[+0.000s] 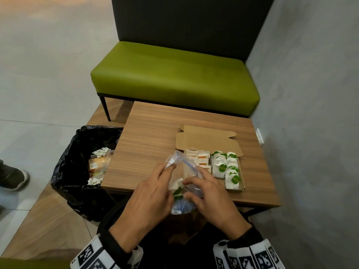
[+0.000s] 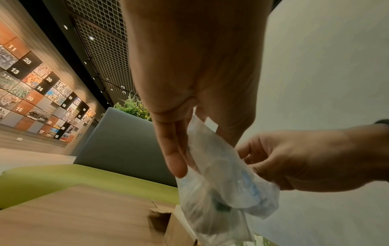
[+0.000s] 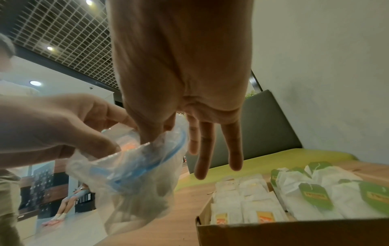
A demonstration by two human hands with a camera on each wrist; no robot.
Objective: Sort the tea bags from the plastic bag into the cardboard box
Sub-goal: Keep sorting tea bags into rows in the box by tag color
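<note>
A clear plastic bag (image 1: pixel 181 172) with a blue zip strip hangs over the near edge of the wooden table (image 1: pixel 151 144), held between both hands. My left hand (image 1: pixel 165 177) pinches its left rim; in the left wrist view the fingers (image 2: pixel 176 158) lie along the plastic bag (image 2: pixel 221 183). My right hand (image 1: pixel 192 188) pinches the right rim with thumb and forefinger at the bag (image 3: pixel 136 174) mouth, its other fingers (image 3: pixel 234 149) straight. A white tea bag (image 1: pixel 177 183) with a green tag shows inside. The open cardboard box (image 1: pixel 209 139) holds orange-tagged tea bags (image 1: pixel 201 161) on the left and green-tagged tea bags (image 1: pixel 227 168) on the right.
A bin lined with a black bag (image 1: pixel 77 171), with wrappers inside, stands against the table's left side. A green bench (image 1: pixel 174 74) is behind the table and a grey wall (image 1: pixel 310 113) is on the right. Another person's shoe (image 1: pixel 13 177) is on the floor at far left.
</note>
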